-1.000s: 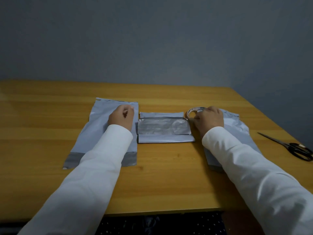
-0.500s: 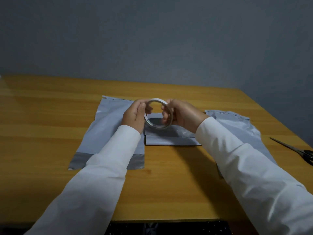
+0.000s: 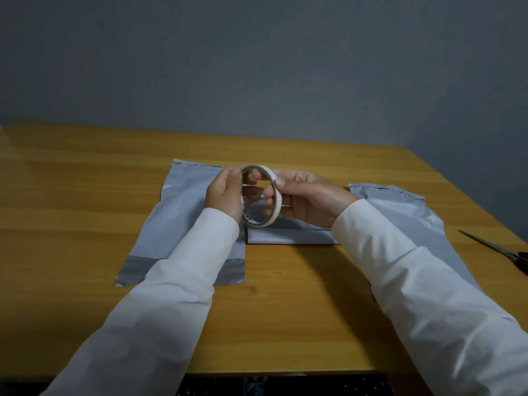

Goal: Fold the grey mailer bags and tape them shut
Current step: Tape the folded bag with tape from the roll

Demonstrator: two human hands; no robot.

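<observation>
Both hands hold a roll of white tape point(image 3: 273, 210) upright in the air above the middle of the table. My left hand point(image 3: 225, 192) grips its left rim, and my right hand point(image 3: 308, 200) grips its right rim with fingers reaching through the hole. Under the roll lies a folded grey mailer bag point(image 3: 288, 234), partly hidden by my hands. A flat grey mailer bag point(image 3: 183, 212) lies to the left, its darker strip toward me. Another flat grey mailer bag point(image 3: 411, 218) lies to the right, under my right sleeve.
Scissors point(image 3: 503, 252) lie near the right edge of the wooden table point(image 3: 85, 195), blades pointing toward the bags. A grey wall stands behind the table. The table's front edge runs below my forearms.
My right hand lifted the tape roll off the right bag and carried it to the middle. My left hand left the left bag and took hold of the roll.
</observation>
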